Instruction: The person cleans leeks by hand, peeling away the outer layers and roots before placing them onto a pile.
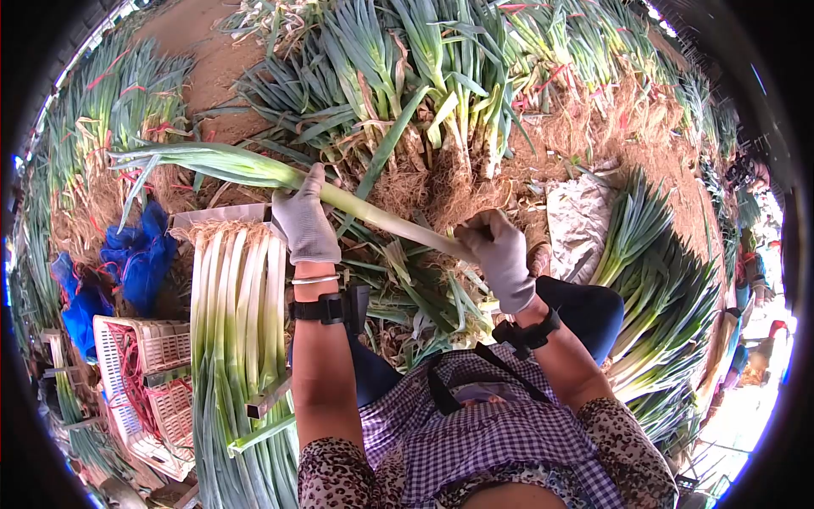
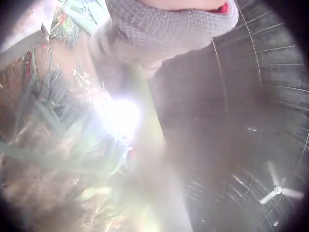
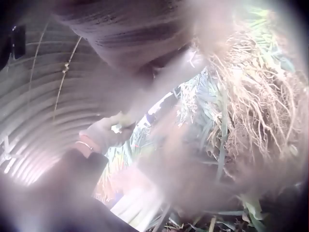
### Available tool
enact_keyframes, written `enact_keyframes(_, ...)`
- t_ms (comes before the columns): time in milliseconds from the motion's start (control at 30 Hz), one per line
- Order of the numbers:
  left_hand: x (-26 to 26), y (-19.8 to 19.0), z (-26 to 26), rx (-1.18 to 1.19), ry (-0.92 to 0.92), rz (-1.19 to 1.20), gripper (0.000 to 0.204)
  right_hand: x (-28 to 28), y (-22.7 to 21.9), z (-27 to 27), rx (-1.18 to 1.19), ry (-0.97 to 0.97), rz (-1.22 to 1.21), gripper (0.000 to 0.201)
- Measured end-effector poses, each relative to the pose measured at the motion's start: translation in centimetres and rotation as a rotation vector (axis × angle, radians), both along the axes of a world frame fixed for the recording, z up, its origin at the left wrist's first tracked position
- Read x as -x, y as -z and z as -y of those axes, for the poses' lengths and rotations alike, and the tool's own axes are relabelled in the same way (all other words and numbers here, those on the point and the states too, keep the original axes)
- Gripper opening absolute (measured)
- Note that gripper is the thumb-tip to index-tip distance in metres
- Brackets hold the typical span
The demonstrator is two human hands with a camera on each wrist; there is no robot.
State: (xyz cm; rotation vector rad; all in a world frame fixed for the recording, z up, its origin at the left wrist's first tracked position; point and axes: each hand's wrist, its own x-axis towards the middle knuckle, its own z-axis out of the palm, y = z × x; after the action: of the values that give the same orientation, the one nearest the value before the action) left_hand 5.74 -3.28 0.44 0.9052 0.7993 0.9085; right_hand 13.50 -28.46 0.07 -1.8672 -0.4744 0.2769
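Note:
A long leek slants across the front of the body in the head view, green leaves at upper left and white stalk at lower right. My gloved left hand grips it where the leaves meet the stalk. At the white end, my gloved right hand holds the stalk in curled fingers; its root tip is hidden by that hand. The left wrist view shows the glove over the pale stalk, hazy with glare. In the right wrist view, blur covers most of the near hand.
Trimmed leeks lie in a row at the left, beside a white plastic basket with red ties. Untrimmed leeks with roots stand ahead. More leeks are piled right, near a pale sheet. Blue bags lie left.

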Motion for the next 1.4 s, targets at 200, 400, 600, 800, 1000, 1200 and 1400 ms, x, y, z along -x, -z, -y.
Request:
enact_keyframes(200, -0.2, 0.8, -1.0, -0.002, 0.009, 0.038, 0.02, -1.0, -0.7, 3.2, -0.475, -0.012, -0.595, 0.016)
enact_keyframes(400, -0.1, 0.8, -2.6, 0.043, 0.157, 0.134, 0.02, -0.8, 1.5, 8.4, -0.166, -0.253, -0.291, 0.066)
enact_keyframes(600, -1.1, 1.0, 1.3, 0.291, 0.318, 0.368, 0.016, 3.3, 1.0, 2.2, -0.208, -0.434, -0.448, 0.07)
enact_keyframes(800, -5.3, 8.8, 4.8, 0.689, 0.253, 0.07, 0.018, 3.5, 1.5, -2.1, 0.034, -0.308, -0.477, 0.057)
enact_keyframes(1000, -6.6, 10.7, 9.0, 0.75, 0.223, -0.003, 0.014, 6.2, 1.9, 2.5, 0.197, -0.28, -0.021, 0.049)
enact_keyframes(1200, -6.6, 17.1, 6.4, 0.683, -0.003, -0.215, 0.02, 9.4, -4.2, 11.6, 0.361, -0.404, 0.084, 0.033)
enact_keyframes(1400, -7.7, 13.6, 6.2, 0.87, 0.136, 0.585, 0.009, 1.8, -6.9, 15.0, -0.203, -0.106, -0.064, 0.031)
